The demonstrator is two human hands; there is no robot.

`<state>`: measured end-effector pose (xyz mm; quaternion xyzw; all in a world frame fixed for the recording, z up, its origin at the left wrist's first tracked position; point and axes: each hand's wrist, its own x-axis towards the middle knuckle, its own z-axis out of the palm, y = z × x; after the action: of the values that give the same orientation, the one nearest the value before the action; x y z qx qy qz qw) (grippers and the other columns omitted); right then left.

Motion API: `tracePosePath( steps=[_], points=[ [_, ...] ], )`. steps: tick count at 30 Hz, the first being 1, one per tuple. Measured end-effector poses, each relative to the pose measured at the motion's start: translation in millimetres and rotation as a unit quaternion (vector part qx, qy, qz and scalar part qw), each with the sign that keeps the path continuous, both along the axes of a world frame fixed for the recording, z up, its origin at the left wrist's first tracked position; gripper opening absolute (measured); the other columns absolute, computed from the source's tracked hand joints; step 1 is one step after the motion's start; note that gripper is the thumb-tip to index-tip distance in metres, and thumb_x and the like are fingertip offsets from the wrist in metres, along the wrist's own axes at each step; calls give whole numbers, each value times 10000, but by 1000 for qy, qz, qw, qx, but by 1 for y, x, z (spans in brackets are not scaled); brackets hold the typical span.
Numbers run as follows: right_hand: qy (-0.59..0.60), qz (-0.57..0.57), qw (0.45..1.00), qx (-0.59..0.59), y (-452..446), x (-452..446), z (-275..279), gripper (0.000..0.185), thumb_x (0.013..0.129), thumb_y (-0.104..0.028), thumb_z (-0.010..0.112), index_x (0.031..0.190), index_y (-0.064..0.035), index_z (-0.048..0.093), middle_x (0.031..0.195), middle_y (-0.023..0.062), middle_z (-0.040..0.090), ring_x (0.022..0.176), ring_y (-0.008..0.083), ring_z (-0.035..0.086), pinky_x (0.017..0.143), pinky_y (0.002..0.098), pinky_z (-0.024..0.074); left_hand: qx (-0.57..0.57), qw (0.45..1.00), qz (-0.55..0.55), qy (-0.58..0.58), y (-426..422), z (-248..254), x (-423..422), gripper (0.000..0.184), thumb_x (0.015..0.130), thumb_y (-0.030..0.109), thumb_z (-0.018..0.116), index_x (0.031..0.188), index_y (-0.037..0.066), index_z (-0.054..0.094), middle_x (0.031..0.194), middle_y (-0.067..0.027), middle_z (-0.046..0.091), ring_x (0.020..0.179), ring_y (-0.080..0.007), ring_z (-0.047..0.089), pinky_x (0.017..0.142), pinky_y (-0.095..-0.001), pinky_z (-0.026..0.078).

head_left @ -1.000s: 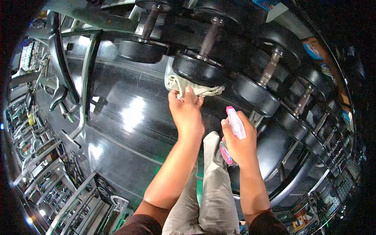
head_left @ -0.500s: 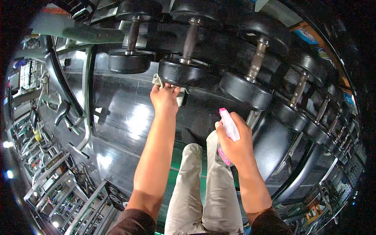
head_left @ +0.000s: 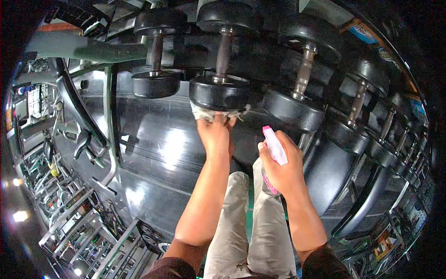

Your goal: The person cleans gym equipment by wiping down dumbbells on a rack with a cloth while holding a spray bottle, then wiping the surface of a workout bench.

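My left hand [head_left: 214, 137] grips a pale cloth [head_left: 200, 112] and presses it against the near end of a black dumbbell [head_left: 218, 94]. Part of the cloth is tucked behind that rounded weight, and some of my fingertips are hidden there. Lower and to the right, my right hand [head_left: 287, 166] is wrapped round a spray bottle [head_left: 275, 148] with a white head, a pink nozzle and a pink lower part. The bottle's nozzle points up and away from me, apart from the dumbbells.
More black dumbbells, one [head_left: 155, 85] to the left and another [head_left: 293, 109] to the right, line the rack. A padded bench [head_left: 320, 172] stands below them at right. Gym machine frames [head_left: 111, 125] rise at left from the shiny dark floor [head_left: 153, 172].
My left hand has shifted right along the underside of the dumbbell's end, taking the cloth with it. My right hand still holds the spray bottle in nearly the same place.
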<state>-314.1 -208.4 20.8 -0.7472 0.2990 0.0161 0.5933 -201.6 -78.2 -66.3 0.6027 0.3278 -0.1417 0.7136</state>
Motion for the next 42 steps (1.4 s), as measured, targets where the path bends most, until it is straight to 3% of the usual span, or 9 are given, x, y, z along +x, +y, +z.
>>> tracePosePath(
  steps=[7,9,11,15,23,26,30,33,42],
  points=[
    [-9,5,1000,-16,2,-4,-4,207,919,-94,734,892,5,554,838,178,627,726,363,648,664,441,496,-214,967,116,71,-29,-88,14,221,1023,88,582,1236,89,641,1221,-78,704,1056,-280,696,907,-460,643],
    [3,14,1000,-7,1,-4,-2,215,919,-97,737,892,6,550,838,183,627,726,364,653,660,440,496,-27,982,-160,-98,23,-167,-1,227,969,-3,585,1182,51,645,1174,-115,704,990,-286,711,880,-443,650],
    [-4,15,1000,2,0,-5,-4,214,920,-98,737,894,4,550,841,180,630,724,356,658,659,431,501,-151,988,27,21,14,-79,2,234,916,-74,584,1129,0,648,1106,-155,695,911,-292,715,838,-411,653],
    [-25,1,1000,3,-3,-2,0,201,916,-92,739,903,2,562,845,175,646,741,350,669,673,425,513,-55,998,-7,-4,41,-6,19,168,941,-67,567,1102,-42,608,1054,-143,658,937,-246,684,791,-393,631],
    [-22,19,999,-19,-4,5,-2,196,911,-96,744,913,1,574,840,169,650,761,364,672,691,431,518,-96,993,62,16,48,-60,40,185,935,-54,546,1099,13,595,894,-85,634,770,-197,644,645,-321,572],
    [-29,19,999,-10,-5,7,0,197,913,-103,742,911,-2,573,843,170,652,769,373,671,691,434,516,-61,991,9,119,38,-85,49,180,1015,68,523,1151,-13,608,1106,-162,682,881,-221,686,666,-360,583],
    [-17,25,999,-9,-3,5,1,195,915,-102,741,910,-3,573,846,172,654,779,374,677,698,433,521,-202,965,131,108,40,-74,59,252,1033,29,510,1267,-24,586,1154,-172,673,1038,-313,694,878,-477,616],
    [-7,17,1000,7,-3,5,4,196,915,-104,741,908,-4,572,845,174,653,775,375,676,694,435,518,-142,986,89,0,50,-34,58,214,1040,-17,461,1223,11,567,1111,-155,666,910,-239,675,707,-423,583],
    [56,2,998,23,-1,5,-3,165,933,-124,726,933,-8,608,874,166,677,772,345,679,721,418,522,-76,993,86,30,-7,48,-21,145,972,-35,607,1101,10,556,1057,-86,611,904,-199,666,768,-339,622]
  ],
)
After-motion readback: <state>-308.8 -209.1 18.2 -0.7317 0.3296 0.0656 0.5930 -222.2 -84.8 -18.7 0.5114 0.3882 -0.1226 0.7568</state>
